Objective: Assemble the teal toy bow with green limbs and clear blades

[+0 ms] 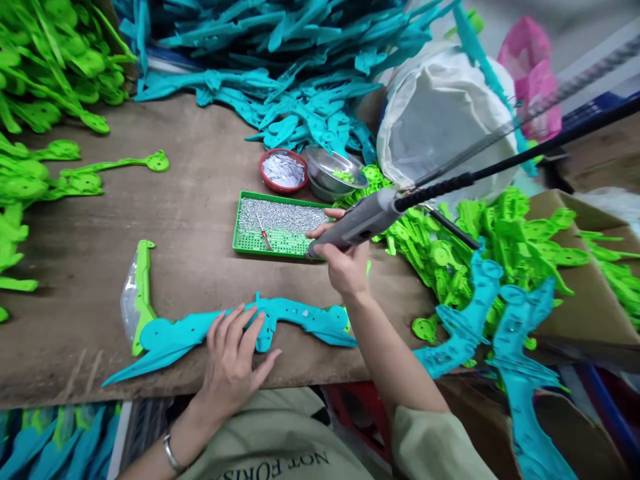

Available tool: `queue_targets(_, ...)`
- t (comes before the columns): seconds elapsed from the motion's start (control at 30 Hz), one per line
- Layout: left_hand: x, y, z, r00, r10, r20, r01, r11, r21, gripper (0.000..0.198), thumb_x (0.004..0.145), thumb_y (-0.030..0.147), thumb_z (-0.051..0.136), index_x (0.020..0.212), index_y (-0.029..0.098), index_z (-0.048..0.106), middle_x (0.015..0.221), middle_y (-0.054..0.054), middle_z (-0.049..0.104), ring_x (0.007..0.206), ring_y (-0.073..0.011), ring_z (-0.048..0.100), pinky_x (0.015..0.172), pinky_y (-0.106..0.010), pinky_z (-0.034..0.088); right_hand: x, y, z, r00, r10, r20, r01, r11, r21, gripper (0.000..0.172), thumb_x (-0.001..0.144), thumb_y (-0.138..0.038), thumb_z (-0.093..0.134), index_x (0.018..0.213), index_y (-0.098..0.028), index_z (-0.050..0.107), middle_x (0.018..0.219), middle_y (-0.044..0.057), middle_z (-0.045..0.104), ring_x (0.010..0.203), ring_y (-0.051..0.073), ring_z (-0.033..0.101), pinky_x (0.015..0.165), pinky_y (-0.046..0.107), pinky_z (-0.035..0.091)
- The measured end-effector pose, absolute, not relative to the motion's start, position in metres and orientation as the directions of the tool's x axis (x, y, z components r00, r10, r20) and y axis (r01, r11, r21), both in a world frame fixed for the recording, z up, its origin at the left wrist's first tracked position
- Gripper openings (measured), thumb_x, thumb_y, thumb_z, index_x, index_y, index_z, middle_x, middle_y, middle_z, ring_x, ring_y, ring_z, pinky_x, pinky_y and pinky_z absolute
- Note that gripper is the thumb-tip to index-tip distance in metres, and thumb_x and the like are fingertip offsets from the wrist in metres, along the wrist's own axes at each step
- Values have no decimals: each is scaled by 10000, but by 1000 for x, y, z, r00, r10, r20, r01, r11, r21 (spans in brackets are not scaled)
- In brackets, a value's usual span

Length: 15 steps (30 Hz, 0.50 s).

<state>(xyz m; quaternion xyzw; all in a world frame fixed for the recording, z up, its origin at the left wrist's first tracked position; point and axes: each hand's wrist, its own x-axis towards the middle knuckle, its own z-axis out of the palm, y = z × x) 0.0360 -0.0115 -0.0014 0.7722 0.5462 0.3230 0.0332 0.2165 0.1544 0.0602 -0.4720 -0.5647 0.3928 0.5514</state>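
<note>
My left hand [237,350] lies with its fingers spread on a long turquoise plastic part [295,313] near the table's front edge. Light green plastic shows at that part's right end, and a green bracket with a clear blade-like piece [143,290] stands out at its left. My right hand [347,267] is wrapped round a grey electric screwdriver [367,217], fed by a black cable. The driver's tip points down-left at the right end of a green tray [247,248]; whether it touches anything there is hidden. Small silvery screws [285,215] fill the tray's far half.
A small red-handled screwdriver [265,237] lies in the tray. Behind stand a red basket [263,179] of pale strips and a metal bowl [325,175]. Turquoise parts [300,100] pile up at the back, green parts [60,60] left and right. A white sack [395,133] stands back right.
</note>
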Motion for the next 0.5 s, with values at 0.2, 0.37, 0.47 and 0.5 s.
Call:
queue_targets(0.2, 30, -20, -14, 184, 877, 444, 858, -364, 364, 516, 895, 274, 680, 1353, 110, 509, 1258, -181, 684, 1244, -346, 597, 1128, -570, 328, 194, 184, 40, 143, 922, 359, 34, 357, -933, 266, 773, -414, 658, 933, -262, 510, 507, -105, 496, 441, 121, 492, 497, 286, 437)
queue_targets(0.37, 25, -18, -23, 233, 856, 462, 862, -401, 309, 556, 880, 259, 688, 1389, 140, 502, 1251, -155, 701, 1221, -334, 626, 1120, -548, 344, 188, 193, 19, 153, 933, 325, 93, 314, -945, 309, 792, -511, 620, 913, -274, 464, 500, -111, 462, 438, 117, 484, 515, 287, 444)
queue_targets(0.47, 25, -18, -23, 227, 860, 458, 863, -395, 314, 537, 887, 274, 682, 1377, 138, 510, 1248, -156, 704, 1213, -334, 631, 1120, -550, 343, 188, 196, 14, 159, 927, 339, 78, 331, -940, 298, 794, -489, 618, 913, -274, 450, 505, -113, 454, 437, 116, 482, 508, 284, 435)
queue_targets(0.5, 26, -18, -23, 221, 861, 458, 863, -391, 320, 525, 890, 275, 680, 1369, 137, 515, 1245, -156, 706, 1211, -334, 631, 1120, -551, 342, 188, 196, 13, 159, 927, 341, 81, 332, -940, 289, 797, -477, 615, 916, -274, 447, 508, -113, 455, 441, 118, 486, 512, 285, 437)
